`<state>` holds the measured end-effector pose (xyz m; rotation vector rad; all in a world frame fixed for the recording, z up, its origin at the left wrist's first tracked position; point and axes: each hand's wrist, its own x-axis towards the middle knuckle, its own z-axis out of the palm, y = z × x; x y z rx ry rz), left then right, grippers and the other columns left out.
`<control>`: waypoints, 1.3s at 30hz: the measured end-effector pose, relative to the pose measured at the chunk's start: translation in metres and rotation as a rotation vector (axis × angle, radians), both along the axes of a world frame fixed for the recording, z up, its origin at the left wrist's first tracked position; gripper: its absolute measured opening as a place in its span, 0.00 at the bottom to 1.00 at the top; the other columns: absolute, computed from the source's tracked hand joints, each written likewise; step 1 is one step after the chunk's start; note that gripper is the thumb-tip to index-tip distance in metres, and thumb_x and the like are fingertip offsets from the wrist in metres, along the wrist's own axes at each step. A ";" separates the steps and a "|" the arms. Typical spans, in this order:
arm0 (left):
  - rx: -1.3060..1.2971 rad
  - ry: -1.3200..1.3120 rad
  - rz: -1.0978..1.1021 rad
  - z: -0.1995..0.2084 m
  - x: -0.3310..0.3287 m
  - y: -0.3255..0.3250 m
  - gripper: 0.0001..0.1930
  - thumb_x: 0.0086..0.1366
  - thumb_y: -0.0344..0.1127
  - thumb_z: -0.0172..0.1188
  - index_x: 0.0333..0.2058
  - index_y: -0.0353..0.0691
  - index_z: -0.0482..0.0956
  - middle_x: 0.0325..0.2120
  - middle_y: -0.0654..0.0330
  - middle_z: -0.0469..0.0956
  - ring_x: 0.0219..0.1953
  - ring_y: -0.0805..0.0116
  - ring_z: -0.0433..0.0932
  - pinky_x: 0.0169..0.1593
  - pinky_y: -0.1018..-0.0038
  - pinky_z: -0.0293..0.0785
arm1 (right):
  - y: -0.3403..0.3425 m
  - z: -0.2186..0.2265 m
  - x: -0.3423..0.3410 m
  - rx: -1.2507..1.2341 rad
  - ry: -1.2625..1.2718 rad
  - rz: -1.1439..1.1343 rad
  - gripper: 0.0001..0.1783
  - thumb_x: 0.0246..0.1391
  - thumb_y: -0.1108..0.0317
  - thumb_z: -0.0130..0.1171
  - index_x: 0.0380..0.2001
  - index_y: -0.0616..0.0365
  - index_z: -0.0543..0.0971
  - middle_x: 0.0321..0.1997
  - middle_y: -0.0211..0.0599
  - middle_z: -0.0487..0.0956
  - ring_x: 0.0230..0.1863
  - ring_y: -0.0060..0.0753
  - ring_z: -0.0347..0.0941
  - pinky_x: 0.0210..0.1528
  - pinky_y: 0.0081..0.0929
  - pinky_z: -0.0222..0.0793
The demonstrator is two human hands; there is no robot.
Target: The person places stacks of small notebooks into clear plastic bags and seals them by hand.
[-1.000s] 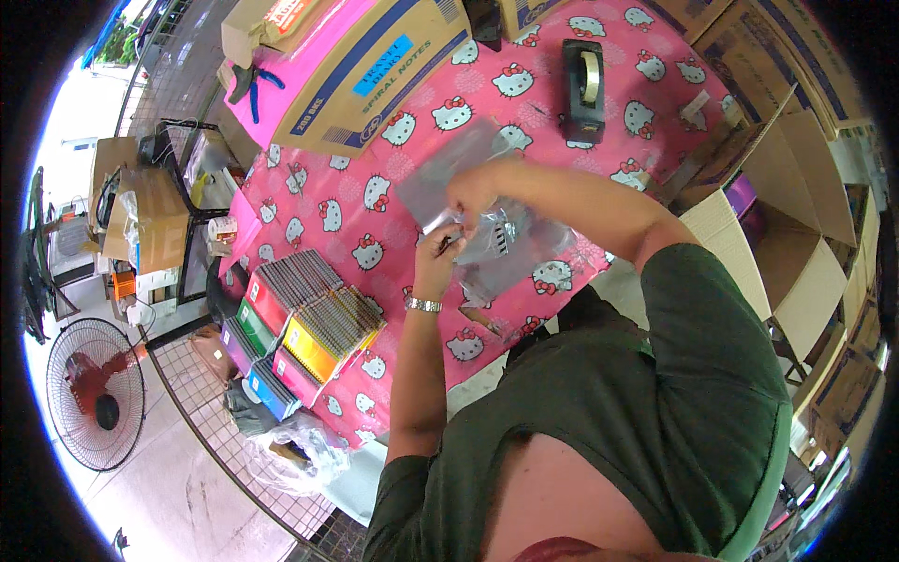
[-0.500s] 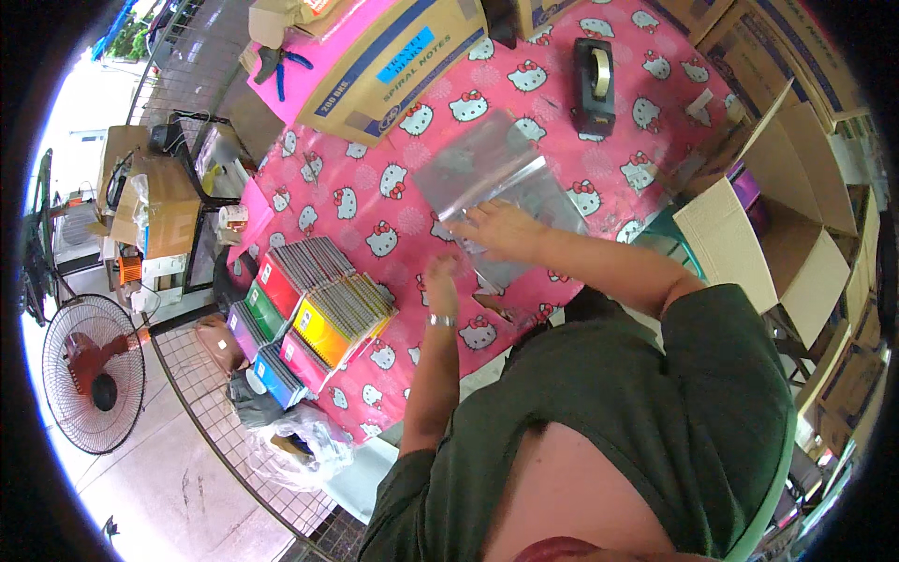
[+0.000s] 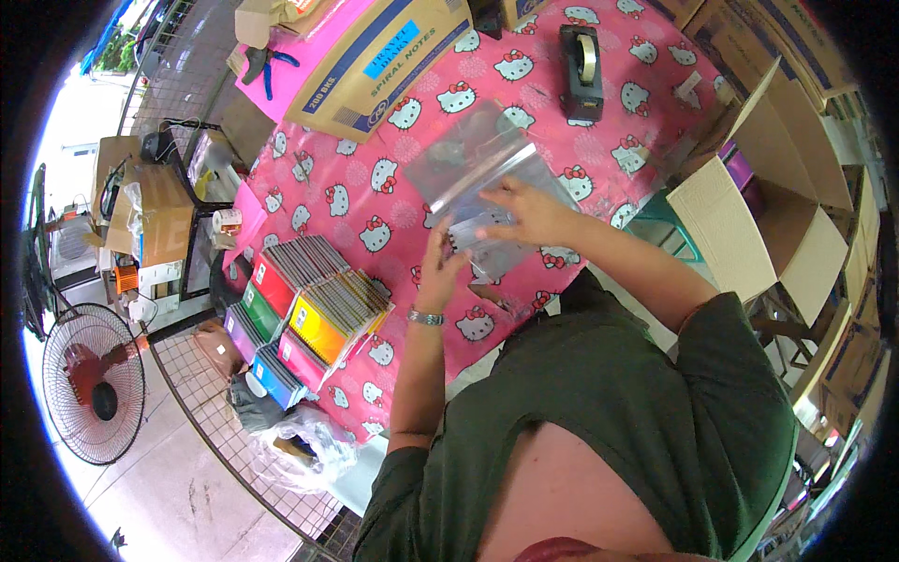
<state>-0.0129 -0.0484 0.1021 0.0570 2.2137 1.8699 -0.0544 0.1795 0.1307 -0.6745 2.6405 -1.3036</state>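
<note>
A stack of clear plastic bags (image 3: 468, 150) lies on the pink patterned tablecloth in front of me, with a shiny fold running across it. My right hand (image 3: 536, 215) is over the near part of the bags, its fingers spread and thumb apart. At the bags' left edge is my left hand (image 3: 440, 269), wearing a metal band on the wrist; its fingers and thumb are apart and seem to touch the plastic. To the left of it stand rows of spiral notebooks (image 3: 323, 318) with red, yellow, green, purple, pink and blue covers.
A black tape dispenser (image 3: 582, 80) sits at the far side. A printed carton (image 3: 375, 70) stands far left, with blue-handled pliers (image 3: 269, 73) beside it. At right is an open cardboard box (image 3: 726, 229) with purple items inside. A fan (image 3: 94, 384) stands at the far left.
My left hand has moved up to the edge of the bags. My right hand has shifted slightly right and its fingers have spread. The whole view has shifted a little.
</note>
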 end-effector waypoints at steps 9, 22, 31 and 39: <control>0.310 -0.211 0.032 -0.027 -0.020 -0.049 0.19 0.64 0.33 0.51 0.52 0.33 0.70 0.53 0.55 0.72 0.54 0.66 0.70 0.56 0.68 0.67 | 0.032 -0.026 -0.035 -0.189 -0.394 0.188 0.24 0.49 0.61 0.63 0.51 0.53 0.75 0.43 0.44 0.76 0.41 0.33 0.75 0.42 0.32 0.71; -0.219 0.176 -0.074 -0.041 -0.041 -0.014 0.15 0.51 0.23 0.60 0.40 0.37 0.80 0.39 0.59 0.78 0.39 0.66 0.77 0.43 0.75 0.72 | -0.023 -0.054 -0.046 -0.143 -0.215 0.226 0.12 0.40 0.67 0.64 0.32 0.55 0.78 0.33 0.40 0.75 0.32 0.40 0.74 0.34 0.34 0.70; -0.470 0.305 -0.349 0.032 -0.021 -0.015 0.16 0.47 0.26 0.64 0.38 0.38 0.80 0.42 0.57 0.77 0.47 0.61 0.73 0.52 0.66 0.68 | 0.004 -0.029 -0.007 -0.157 0.227 0.354 0.17 0.40 0.66 0.62 0.38 0.57 0.77 0.38 0.37 0.75 0.40 0.42 0.73 0.42 0.37 0.70; -0.625 0.482 -0.229 -0.007 -0.006 -0.011 0.15 0.45 0.31 0.68 0.35 0.41 0.81 0.42 0.57 0.72 0.44 0.59 0.71 0.48 0.67 0.69 | -0.026 -0.039 0.019 0.146 0.254 0.082 0.14 0.44 0.54 0.61 0.28 0.51 0.80 0.43 0.35 0.71 0.49 0.42 0.64 0.50 0.44 0.59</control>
